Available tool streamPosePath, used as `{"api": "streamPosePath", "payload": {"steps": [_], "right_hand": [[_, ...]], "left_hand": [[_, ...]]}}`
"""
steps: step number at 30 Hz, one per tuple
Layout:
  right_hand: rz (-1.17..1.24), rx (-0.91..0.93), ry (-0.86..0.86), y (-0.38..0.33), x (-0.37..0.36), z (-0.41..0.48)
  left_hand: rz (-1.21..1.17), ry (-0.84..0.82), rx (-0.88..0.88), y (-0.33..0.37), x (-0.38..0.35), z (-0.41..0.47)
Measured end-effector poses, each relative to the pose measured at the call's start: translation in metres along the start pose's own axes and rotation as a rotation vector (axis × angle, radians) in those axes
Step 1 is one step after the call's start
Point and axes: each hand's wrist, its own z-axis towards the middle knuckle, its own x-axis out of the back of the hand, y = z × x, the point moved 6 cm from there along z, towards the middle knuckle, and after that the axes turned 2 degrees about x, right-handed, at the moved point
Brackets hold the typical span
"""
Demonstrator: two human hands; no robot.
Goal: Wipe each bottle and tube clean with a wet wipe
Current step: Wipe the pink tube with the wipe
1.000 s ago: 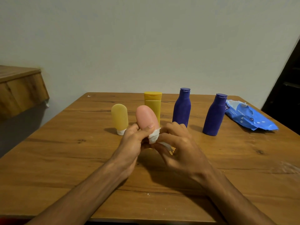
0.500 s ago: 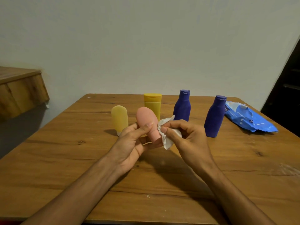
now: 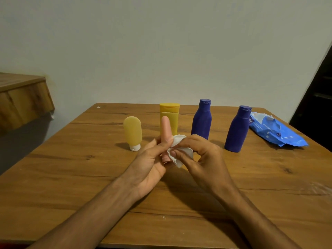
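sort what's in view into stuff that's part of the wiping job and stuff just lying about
Part of the job:
- pink tube, held in the left hand
- wipe, pinched in the right hand
- pale tube
- yellow bottle
- far blue bottle
- near blue bottle
- wipe pack

Just lying about:
- wooden shelf
- table, only bearing the rest

A room in a home, by the look of it: a wood-grain counter under the left hand and right hand. Toiletry bottles stand just beyond them, with a blue wipes pack further right. A bare painted wall is behind, and a wooden ledge far left.
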Motion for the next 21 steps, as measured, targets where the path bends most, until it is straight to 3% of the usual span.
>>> {"api": "streamPosePath", "payload": {"steps": [6, 10, 16, 21], "right_hand": [[-0.074, -0.001, 0.039, 0.004, 0.002, 0.001], [-0.068, -0.019, 0.102, 0.005, 0.006, 0.001], [-0.071, 0.114, -0.001, -0.007, -0.005, -0.002], [-0.145, 0.12, 0.131, 0.0, 0.006, 0.0]], "left_hand": [[-0.167, -0.033, 0.095, -0.001, 0.001, -0.004], [-0.156, -0.014, 0.087, -0.001, 0.001, -0.007], [-0.112, 0.017, 0.089, 0.0, 0.004, -0.008], [-0.129, -0.041, 0.087, -0.002, 0.001, -0.006]]}}
